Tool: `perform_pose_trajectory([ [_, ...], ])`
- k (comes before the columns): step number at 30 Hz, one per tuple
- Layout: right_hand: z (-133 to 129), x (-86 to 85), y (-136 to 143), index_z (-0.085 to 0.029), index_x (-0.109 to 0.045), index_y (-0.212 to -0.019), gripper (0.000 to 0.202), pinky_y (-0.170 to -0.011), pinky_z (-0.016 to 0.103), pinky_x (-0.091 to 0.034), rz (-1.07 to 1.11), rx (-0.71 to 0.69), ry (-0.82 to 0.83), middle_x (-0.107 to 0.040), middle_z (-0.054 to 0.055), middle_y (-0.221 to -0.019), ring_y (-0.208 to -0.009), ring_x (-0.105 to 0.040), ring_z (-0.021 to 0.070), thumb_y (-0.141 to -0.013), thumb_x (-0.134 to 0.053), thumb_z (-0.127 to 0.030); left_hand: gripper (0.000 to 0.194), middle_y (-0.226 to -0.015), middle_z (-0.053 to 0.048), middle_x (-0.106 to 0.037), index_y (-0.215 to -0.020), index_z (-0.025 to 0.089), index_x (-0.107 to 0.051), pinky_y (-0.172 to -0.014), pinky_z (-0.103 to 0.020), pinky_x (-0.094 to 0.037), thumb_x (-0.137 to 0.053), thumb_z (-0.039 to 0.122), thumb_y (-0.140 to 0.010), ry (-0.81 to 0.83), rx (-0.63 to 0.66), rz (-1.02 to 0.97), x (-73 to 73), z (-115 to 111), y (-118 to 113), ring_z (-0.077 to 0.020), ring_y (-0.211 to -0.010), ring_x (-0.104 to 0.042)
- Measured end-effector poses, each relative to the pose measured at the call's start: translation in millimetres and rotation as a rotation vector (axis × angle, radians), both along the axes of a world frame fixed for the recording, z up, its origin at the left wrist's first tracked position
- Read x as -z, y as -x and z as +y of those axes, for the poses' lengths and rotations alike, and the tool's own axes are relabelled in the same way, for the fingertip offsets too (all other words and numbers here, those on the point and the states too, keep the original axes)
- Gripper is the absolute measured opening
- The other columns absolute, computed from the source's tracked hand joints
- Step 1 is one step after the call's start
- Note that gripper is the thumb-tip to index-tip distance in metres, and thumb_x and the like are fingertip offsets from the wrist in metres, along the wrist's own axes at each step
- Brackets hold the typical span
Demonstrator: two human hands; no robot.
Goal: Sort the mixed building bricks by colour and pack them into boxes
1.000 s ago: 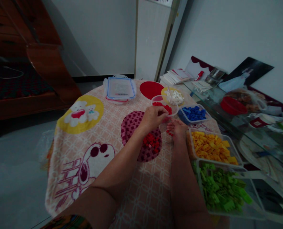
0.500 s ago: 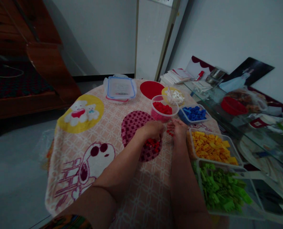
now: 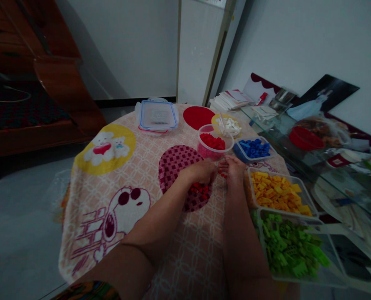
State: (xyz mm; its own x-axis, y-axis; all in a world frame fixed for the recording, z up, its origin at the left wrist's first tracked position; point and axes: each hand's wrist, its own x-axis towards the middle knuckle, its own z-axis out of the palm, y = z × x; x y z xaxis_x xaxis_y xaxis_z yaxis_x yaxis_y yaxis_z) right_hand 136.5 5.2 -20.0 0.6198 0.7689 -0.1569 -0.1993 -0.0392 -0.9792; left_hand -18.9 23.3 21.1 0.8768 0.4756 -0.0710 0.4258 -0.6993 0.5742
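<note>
My left hand (image 3: pixel 202 171) is closed, knuckles up, just in front of a round clear tub (image 3: pixel 215 151) of red building bricks (image 3: pixel 212 141). Its fingertips are hidden, so what they hold cannot be told. Facing it, my right hand (image 3: pixel 234 168) has its fingers curled in, with a few small red bricks (image 3: pixel 223 174) showing at them. The two hands nearly touch. Below my left hand, a loose pile of red bricks (image 3: pixel 200 189) lies on the dark checked circle of the tablecloth (image 3: pixel 185 241).
Along the right edge stand boxes of blue bricks (image 3: pixel 254 148), yellow bricks (image 3: pixel 275 192) and green bricks (image 3: pixel 293 246). White pieces (image 3: pixel 230 126) lie behind the tub. Stacked lidded containers (image 3: pixel 159 115) sit at the back left. A cluttered glass table (image 3: pixel 300 162) adjoins on the right.
My left hand has shifted very slightly to the right, toward my right hand. Nothing else has visibly moved.
</note>
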Motion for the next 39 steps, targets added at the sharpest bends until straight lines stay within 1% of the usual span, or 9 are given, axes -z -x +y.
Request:
perform_pose_trajectory([
  [4,-1,-1.2,1,-0.018,-0.064,-0.071,0.004,-0.036,0.018,-0.044,0.002,0.006,0.009,-0.064,-0.004,-0.047,-0.035,-0.057,0.0114,-0.074,-0.066,-0.016,0.033,-0.065,-0.001,-0.072,-0.060,0.018,-0.073,-0.065,-0.024,-0.046,-0.056,-0.010,-0.058,0.045,-0.027,-0.102,0.4,1,0,-0.0157,-0.064,-0.065],
  [8,-2,-3.0,2,-0.019,-0.064,-0.071,0.005,-0.036,0.017,-0.045,0.007,-0.007,0.020,-0.064,-0.005,-0.046,-0.034,-0.056,0.0107,-0.075,-0.066,-0.016,0.029,-0.070,-0.002,-0.075,-0.067,0.018,-0.077,-0.072,-0.024,-0.049,-0.059,-0.004,-0.064,0.002,-0.095,-0.135,-0.5,5,2,-0.0158,-0.069,-0.067],
  [15,-2,-1.9,3,-0.019,-0.064,-0.071,0.008,-0.036,0.018,-0.046,-0.001,-0.004,0.015,-0.065,-0.004,-0.048,-0.034,-0.056,0.0112,-0.077,-0.067,-0.016,0.026,-0.064,0.001,-0.072,-0.068,0.018,-0.078,-0.070,-0.022,-0.049,-0.059,0.000,-0.065,0.015,-0.232,-0.261,-3.9,10,6,-0.0123,-0.062,-0.061],
  [18,-2,-1.2,2,-0.019,-0.064,-0.071,0.009,-0.036,0.018,-0.045,-0.001,-0.003,0.015,-0.065,-0.004,-0.048,-0.034,-0.056,0.0112,-0.078,-0.063,-0.014,0.023,-0.066,0.000,-0.072,-0.071,0.017,-0.078,-0.070,-0.023,-0.049,-0.061,0.002,-0.067,0.031,-0.291,-0.317,-6.4,10,5,-0.0122,-0.063,-0.062],
  [24,-1,0.2,1,-0.019,-0.063,-0.071,0.008,-0.035,0.018,-0.045,0.023,-0.015,0.000,-0.064,-0.004,-0.047,-0.034,-0.056,0.0114,-0.078,-0.068,-0.017,0.014,-0.074,-0.003,-0.075,-0.084,0.014,-0.078,-0.069,-0.023,-0.052,-0.067,0.011,-0.076,0.072,-0.513,-0.651,-13.9,11,3,-0.0123,-0.066,-0.065],
  [28,0,0.1,1,-0.019,-0.062,-0.072,0.008,-0.036,0.019,-0.047,0.034,-0.024,-0.004,-0.064,-0.003,-0.047,-0.034,-0.057,0.0119,-0.077,-0.069,-0.017,0.018,-0.086,-0.006,-0.078,-0.091,0.014,-0.078,-0.072,-0.024,-0.056,-0.065,0.012,-0.079,0.081,-0.623,-0.837,-13.7,14,2,-0.0141,-0.074,-0.070],
  [34,0,-0.1,1,-0.019,-0.062,-0.074,0.011,-0.036,0.018,-0.046,0.034,-0.007,-0.001,-0.064,-0.004,-0.047,-0.033,-0.055,0.0107,-0.077,-0.072,-0.022,0.031,-0.108,-0.010,-0.079,-0.107,0.016,-0.078,-0.086,-0.030,-0.058,-0.064,0.009,-0.080,0.001,-0.637,-0.754,-12.9,16,2,-0.0171,-0.089,-0.074],
  [36,0,-0.1,1,-0.019,-0.062,-0.075,0.012,-0.036,0.017,-0.046,0.027,-0.013,0.001,-0.065,-0.004,-0.047,-0.034,-0.057,0.0108,-0.077,-0.073,-0.024,0.032,-0.109,-0.009,-0.079,-0.107,0.017,-0.078,-0.087,-0.030,-0.058,-0.063,0.010,-0.080,-0.014,-0.635,-0.730,-14.9,14,2,-0.0171,-0.091,-0.074],
  [39,0,-0.1,1,-0.018,-0.062,-0.076,0.011,-0.036,0.017,-0.047,0.026,-0.018,0.011,-0.065,-0.004,-0.047,-0.035,-0.057,0.0107,-0.077,-0.071,-0.023,0.025,-0.098,-0.007,-0.079,-0.100,0.016,-0.079,-0.082,-0.027,-0.056,-0.063,0.012,-0.080,-0.033,-0.626,-0.695,-18.9,11,2,-0.0160,-0.085,-0.072],
])
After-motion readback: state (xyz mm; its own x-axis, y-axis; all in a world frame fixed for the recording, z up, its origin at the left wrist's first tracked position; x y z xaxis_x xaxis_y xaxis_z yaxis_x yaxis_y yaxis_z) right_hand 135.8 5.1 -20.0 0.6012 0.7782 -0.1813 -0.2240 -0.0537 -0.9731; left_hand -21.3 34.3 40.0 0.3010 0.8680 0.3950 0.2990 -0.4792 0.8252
